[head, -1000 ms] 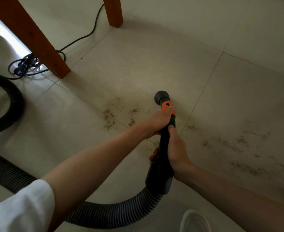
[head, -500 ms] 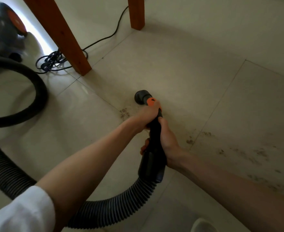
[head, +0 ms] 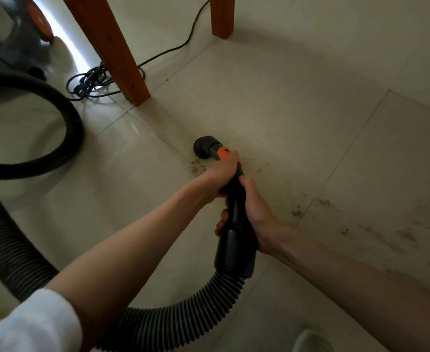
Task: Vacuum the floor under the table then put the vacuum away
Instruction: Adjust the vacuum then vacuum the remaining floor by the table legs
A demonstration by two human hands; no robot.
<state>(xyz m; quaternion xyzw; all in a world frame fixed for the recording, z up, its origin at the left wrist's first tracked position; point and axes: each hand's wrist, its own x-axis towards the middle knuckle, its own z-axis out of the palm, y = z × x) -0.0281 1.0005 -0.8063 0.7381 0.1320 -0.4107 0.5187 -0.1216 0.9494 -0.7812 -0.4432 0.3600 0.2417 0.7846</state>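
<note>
Vacuum wand (head: 235,212), a rigid black plastic tube with an orange collar, lies low over the tiled floor (head: 297,118) with its round nozzle (head: 205,146) just in front of the nearer wooden table leg (head: 122,59), beside a patch of dirt (head: 197,167). The left hand (head: 222,174) wraps the tube just behind the collar and the right hand (head: 254,209) grips it further back, both closed tight. It looks light and stiff, best steered from this smooth hard section, while the ribbed hose (head: 183,318) behind flexes and drags toward the canister (head: 13,34) beyond the leg.

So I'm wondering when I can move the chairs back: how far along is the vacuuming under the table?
Partway. The tiles near the table leg look clean. Both hands, left hand and right hand, grip the vacuum wand, whose nozzle sits by a small dirt patch. Scattered debris to the right remains, and the vacuum canister isn't stowed.
</note>
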